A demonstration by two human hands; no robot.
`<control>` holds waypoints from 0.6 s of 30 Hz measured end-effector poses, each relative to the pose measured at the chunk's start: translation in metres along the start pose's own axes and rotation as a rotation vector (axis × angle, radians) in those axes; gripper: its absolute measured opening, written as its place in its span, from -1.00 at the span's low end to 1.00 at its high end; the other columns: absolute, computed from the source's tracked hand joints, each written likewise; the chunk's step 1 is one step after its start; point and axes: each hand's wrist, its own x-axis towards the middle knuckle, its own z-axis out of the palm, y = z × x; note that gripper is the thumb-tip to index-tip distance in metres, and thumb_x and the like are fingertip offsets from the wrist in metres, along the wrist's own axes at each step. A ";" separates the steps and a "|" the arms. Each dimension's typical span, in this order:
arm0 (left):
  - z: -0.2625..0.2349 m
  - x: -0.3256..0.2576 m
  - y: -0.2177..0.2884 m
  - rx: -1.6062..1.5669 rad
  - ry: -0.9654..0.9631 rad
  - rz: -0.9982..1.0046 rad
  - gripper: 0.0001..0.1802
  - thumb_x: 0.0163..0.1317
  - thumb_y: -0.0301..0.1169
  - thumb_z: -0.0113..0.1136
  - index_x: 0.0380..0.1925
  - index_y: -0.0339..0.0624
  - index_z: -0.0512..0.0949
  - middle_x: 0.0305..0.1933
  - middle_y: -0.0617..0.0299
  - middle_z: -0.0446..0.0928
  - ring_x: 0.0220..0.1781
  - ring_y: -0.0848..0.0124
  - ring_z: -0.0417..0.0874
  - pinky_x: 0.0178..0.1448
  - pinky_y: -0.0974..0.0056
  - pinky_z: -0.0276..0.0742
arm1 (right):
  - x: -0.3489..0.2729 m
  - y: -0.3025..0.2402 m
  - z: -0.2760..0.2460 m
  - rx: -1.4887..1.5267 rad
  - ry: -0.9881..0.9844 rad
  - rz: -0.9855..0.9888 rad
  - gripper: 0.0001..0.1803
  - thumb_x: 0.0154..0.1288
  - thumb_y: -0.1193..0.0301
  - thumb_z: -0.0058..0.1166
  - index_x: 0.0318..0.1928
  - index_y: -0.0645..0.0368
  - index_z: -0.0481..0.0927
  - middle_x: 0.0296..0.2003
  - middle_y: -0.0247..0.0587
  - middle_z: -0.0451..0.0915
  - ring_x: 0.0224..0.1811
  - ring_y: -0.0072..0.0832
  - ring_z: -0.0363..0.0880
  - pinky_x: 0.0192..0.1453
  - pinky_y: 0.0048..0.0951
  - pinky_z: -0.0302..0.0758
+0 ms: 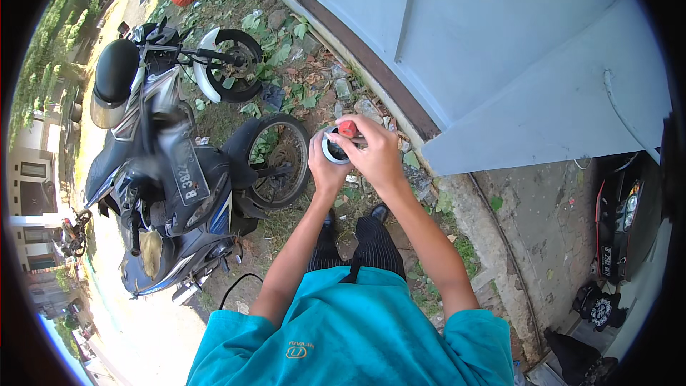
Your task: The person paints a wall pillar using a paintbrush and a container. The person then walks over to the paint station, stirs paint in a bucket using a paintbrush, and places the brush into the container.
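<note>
Over the ground before my body, both hands are raised together. In my left hand [324,166] is a small round container with a pale rim [326,149] and a dark inside, its mouth facing up. The fingers wrap round its side. My right hand [377,151] reaches over the mouth from the right, fingers closed on a red-ended object [347,129], perhaps a handle. Its lower part is hidden by the fingers, so its kind cannot be told. Thumb and fingertips of the right hand are at the container's rim.
Parked motorcycles [161,150] stand close on the left, one front wheel [279,161] near my left hand. A pale blue-grey wall [493,50] rises at the right. Rubble and weeds [314,71] line its foot. Another red motorcycle [616,218] and dark bags [599,307] are at far right.
</note>
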 end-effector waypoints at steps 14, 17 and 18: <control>-0.009 0.040 -0.001 -0.085 0.002 0.079 -0.16 -0.38 -0.42 0.56 0.04 -0.28 0.40 -0.02 -0.03 0.49 0.02 -0.01 0.53 0.12 0.06 0.47 | 0.017 -0.005 0.015 -0.144 0.208 -0.011 -0.74 0.05 0.43 0.36 -0.24 0.21 0.61 -0.35 -0.17 0.67 -0.34 -0.32 0.68 -0.24 -0.39 0.60; -0.014 0.055 -0.005 -0.144 -0.097 0.042 -0.14 -0.40 -0.43 0.56 0.04 -0.27 0.39 -0.02 -0.02 0.49 0.02 0.01 0.54 0.12 0.07 0.48 | 0.029 -0.016 0.019 -0.212 0.373 -0.008 -0.71 0.01 0.44 0.40 -0.26 0.25 0.61 -0.35 -0.16 0.68 -0.34 -0.36 0.69 -0.24 -0.42 0.60; -0.015 0.060 -0.006 -0.156 -0.126 0.051 -0.13 -0.42 -0.43 0.56 0.05 -0.26 0.39 -0.02 -0.01 0.49 0.03 0.02 0.54 0.13 0.08 0.48 | 0.035 -0.017 0.023 -0.150 0.413 0.042 -0.71 0.00 0.49 0.41 -0.26 0.27 0.60 -0.35 -0.17 0.68 -0.33 -0.43 0.69 -0.23 -0.45 0.61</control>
